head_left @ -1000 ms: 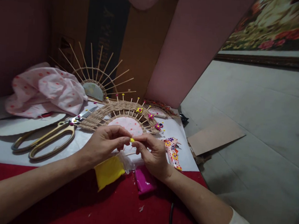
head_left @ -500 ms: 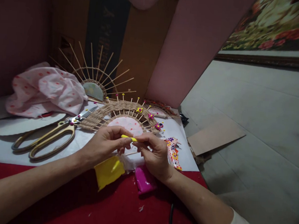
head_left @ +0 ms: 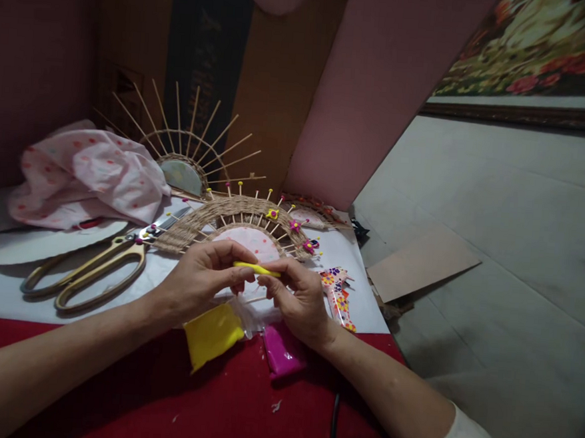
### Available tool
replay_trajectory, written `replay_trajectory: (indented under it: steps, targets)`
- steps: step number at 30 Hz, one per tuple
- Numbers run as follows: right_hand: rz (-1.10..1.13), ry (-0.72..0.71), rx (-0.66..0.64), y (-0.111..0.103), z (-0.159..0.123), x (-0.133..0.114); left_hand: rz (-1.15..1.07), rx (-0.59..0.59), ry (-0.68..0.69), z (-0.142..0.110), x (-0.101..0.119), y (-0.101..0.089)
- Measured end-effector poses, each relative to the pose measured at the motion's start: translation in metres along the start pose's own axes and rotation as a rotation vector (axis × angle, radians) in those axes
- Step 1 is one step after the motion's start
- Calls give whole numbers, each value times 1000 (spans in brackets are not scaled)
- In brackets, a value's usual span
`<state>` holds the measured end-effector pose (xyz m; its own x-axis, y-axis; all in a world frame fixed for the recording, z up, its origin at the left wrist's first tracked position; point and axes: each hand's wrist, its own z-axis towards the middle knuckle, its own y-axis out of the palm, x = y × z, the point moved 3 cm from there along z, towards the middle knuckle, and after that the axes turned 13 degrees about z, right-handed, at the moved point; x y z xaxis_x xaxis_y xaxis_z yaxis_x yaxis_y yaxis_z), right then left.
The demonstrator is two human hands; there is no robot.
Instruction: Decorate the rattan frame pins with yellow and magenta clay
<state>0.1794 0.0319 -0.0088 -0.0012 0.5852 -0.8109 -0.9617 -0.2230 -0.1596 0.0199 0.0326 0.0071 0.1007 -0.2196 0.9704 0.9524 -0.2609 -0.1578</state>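
A thin roll of yellow modelling clay (head_left: 257,268) stretches between my two hands. My left hand (head_left: 208,273) pinches its left end, and my right hand (head_left: 299,299) pinches its right end. Just beyond them lies a half-round woven piece (head_left: 213,212) of twine and sticks, with small yellow and pink balls on the stick tips and clay flowers on its right side. Below my hands are a yellow clay packet (head_left: 213,337) and a magenta clay packet (head_left: 283,353); my right hand is close above the magenta one.
Large gold-handled scissors (head_left: 101,276) lie at left, beside crumpled dotted cloth (head_left: 92,178). Behind stands an unfinished stick fan (head_left: 183,174). A flower-patterned piece (head_left: 337,299) lies right of my hands. A cardboard sheet (head_left: 422,263) sits beyond the table's right edge.
My hands have moved slightly apart, and more of the yellow clay roll shows between them, looking longer. The other things lie as before; the view has shifted a little.
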Motion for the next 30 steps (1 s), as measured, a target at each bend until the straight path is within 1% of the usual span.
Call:
replay_trajectory:
  steps: [4,8,10,13,16,18,20,24,26,28,30]
  targets:
    - [59,41,11,-2,3,6,-1,-1,-32,1,-3,0]
    - [138,87,-16,0,6,8,50,66,0,2,-1,-4]
    - [128,87,-7,0,9,4,54,75,10,3,1,-4]
    - [128,53,13,-1,16,-5,71,53,8,4,3,-5]
    - [156,102,-19,-1,25,-12,71,47,14,6,3,-6]
    - [137,118,-41,-1,30,-16,17,60,25,8,3,-7]
    - [89,86,-40,-1,35,-19,-45,55,24,11,3,-7]
    - [-13,-13,-33,-2,44,-23,-116,-29,-57,17,5,-7]
    - [-49,-35,-51,-1,48,-22,-130,-35,-95,21,6,-8]
    - [-56,-4,-57,-1,52,-19,-129,-9,-100,26,7,-11]
    - [-29,59,-41,-1,53,-13,-140,-10,-86,31,7,-11]
